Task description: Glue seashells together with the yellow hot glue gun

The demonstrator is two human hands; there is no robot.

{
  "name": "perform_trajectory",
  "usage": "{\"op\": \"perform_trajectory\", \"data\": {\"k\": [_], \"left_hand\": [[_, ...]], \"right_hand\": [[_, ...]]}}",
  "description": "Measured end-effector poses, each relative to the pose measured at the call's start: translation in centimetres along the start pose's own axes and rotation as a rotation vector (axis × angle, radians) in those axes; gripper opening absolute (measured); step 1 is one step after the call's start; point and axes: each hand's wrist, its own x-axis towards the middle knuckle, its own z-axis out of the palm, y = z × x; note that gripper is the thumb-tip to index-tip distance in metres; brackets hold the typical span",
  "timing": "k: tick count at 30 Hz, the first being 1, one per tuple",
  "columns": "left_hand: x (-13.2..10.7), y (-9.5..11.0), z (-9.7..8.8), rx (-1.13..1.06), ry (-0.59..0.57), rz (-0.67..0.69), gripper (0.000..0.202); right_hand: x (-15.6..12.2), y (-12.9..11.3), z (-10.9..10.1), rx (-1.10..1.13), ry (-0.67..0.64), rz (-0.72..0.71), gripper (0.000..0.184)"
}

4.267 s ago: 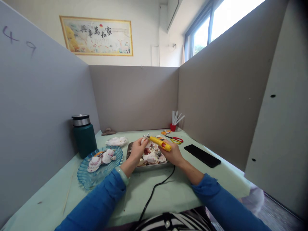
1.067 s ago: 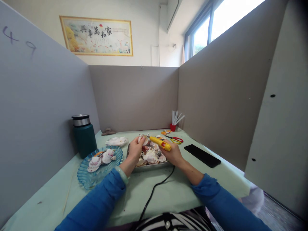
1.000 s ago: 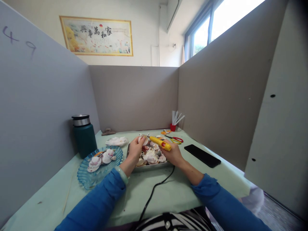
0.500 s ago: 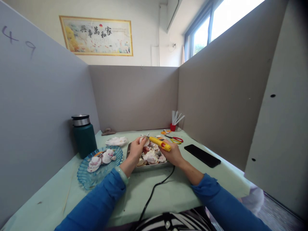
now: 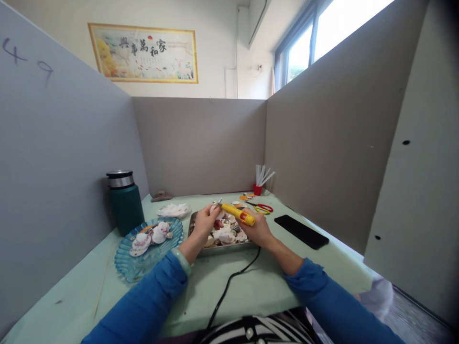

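Note:
My left hand [image 5: 202, 224] is closed on a small whitish seashell [image 5: 215, 210], which the fingers partly cover. In my right hand [image 5: 257, 230] is a yellow hot glue gun [image 5: 237, 213], its nozzle pointing left and close to the shell. Whether nozzle and shell touch, I cannot tell. Both hands are above a metal tray [image 5: 225, 248] heaped with loose shells [image 5: 225, 235]. To the left, a blue scalloped plate [image 5: 124, 260] holds shell pieces [image 5: 159, 233] joined together, white with reddish marks.
A green bottle [image 5: 126, 205] stands beside the plate. Farther back are a white heap [image 5: 174, 210], red-and-yellow scissors [image 5: 263, 208] and a red cup [image 5: 257, 189] of white sticks. A black phone [image 5: 301, 231] lies right. The black cord [image 5: 233, 276] crosses the table's front. Partitions enclose three sides.
My left hand has turned the shell slightly and shifted it a little to the right, by the nozzle. My right hand and the glue gun are almost unmoved.

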Motion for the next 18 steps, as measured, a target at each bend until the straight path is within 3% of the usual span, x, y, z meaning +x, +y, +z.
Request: {"op": "perform_trajectory", "data": {"k": [18], "left_hand": [[0.10, -0.23, -0.05, 0.051, -0.036, 0.002, 0.042]], "right_hand": [[-0.01, 0.01, -0.01, -0.012, -0.019, -0.026, 0.015]]}}
